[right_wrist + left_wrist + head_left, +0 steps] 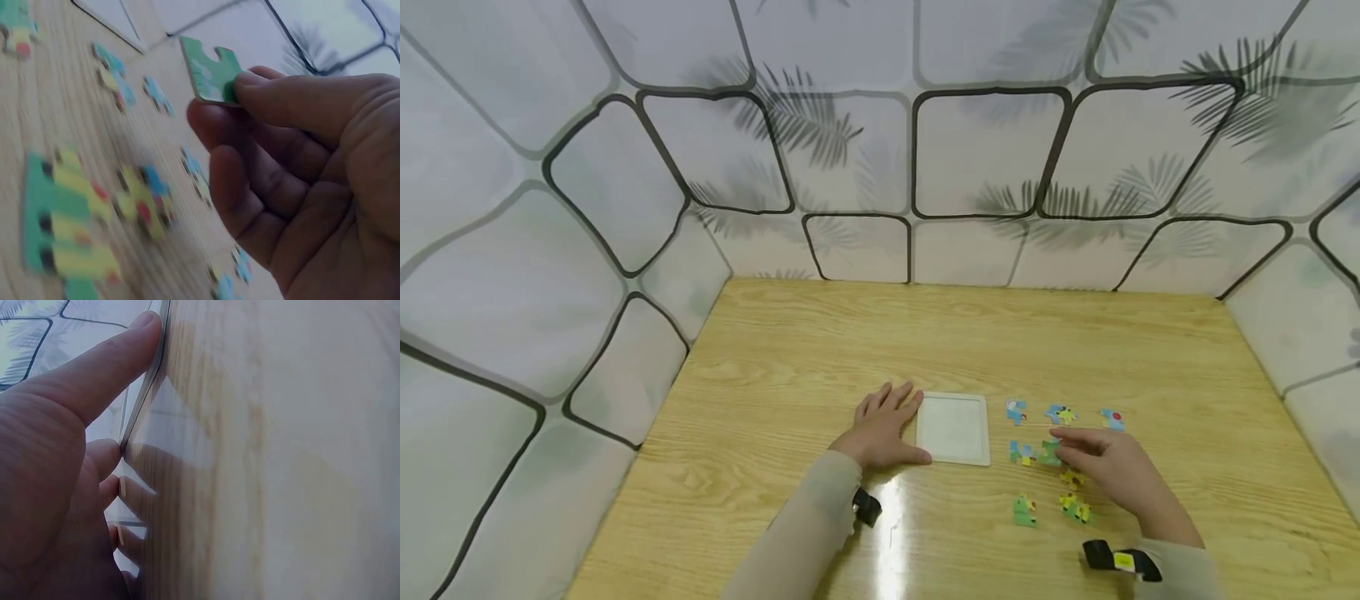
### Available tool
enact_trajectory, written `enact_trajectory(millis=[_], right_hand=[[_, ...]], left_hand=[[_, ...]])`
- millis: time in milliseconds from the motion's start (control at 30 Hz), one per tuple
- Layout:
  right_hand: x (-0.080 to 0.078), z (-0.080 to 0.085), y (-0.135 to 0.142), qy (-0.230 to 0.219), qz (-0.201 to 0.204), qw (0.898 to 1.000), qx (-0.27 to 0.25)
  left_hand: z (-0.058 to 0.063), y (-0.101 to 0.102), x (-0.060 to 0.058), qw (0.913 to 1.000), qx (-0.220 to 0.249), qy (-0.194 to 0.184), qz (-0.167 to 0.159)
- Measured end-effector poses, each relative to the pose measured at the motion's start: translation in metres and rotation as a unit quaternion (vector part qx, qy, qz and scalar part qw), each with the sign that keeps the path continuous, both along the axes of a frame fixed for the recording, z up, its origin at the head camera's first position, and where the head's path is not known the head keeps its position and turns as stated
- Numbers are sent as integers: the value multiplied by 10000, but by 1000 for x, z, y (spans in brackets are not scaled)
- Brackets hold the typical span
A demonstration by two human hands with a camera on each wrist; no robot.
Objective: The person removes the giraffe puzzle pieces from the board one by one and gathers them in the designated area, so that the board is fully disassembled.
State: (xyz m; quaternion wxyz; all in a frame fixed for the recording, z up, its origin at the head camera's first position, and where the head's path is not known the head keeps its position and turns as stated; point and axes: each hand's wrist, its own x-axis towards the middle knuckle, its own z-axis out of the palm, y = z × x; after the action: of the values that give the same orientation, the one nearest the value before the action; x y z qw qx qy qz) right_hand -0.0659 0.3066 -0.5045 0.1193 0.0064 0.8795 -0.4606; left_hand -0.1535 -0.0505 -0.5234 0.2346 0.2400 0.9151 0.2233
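My right hand point(1112, 468) pinches a green jigsaw piece point(209, 70) between thumb and fingers, lifted off the tabletop in the right wrist view. Several loose pieces lie around that hand. A yellow piece point(1072, 478) and a yellow-and-green group point(1075, 508) are closest below it. My left hand point(880, 435) rests at the left edge of a pale square puzzle tray point(953, 429), its fingers spread. In the left wrist view, the thumb point(119, 359) touches the tray's edge.
Blue pieces lie in a row at the back: one at left point(1016, 411), a blue-and-yellow group point(1061, 414) and one with a red spot point(1112, 419). A green piece point(1024, 510) lies nearer me. Patterned cloth walls point(857, 183) surround the wooden table point(775, 358).
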Motion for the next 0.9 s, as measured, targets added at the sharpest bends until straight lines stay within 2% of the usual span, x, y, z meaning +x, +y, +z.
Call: enact_trajectory(millis=[133,300,500,667,900], right_hand=[[13,-2,25,-403,-112,9991,-48],[25,-5,46,-575,-181,9974,399],[34,-6,62,-805,83,9911,1057],[36,-4,63,-991,238,9887,1098],[31,-4,61,-909,140,9831,1584]], left_hand=[[0,0,0,10000,2,-33,-17],[0,-1,0,9999,121,-63,40],[-4,0,-1,10000,79,-51,-11],[-3,0,-3,10000,32,13,-32],[0,0,0,10000,55,-3,-3]])
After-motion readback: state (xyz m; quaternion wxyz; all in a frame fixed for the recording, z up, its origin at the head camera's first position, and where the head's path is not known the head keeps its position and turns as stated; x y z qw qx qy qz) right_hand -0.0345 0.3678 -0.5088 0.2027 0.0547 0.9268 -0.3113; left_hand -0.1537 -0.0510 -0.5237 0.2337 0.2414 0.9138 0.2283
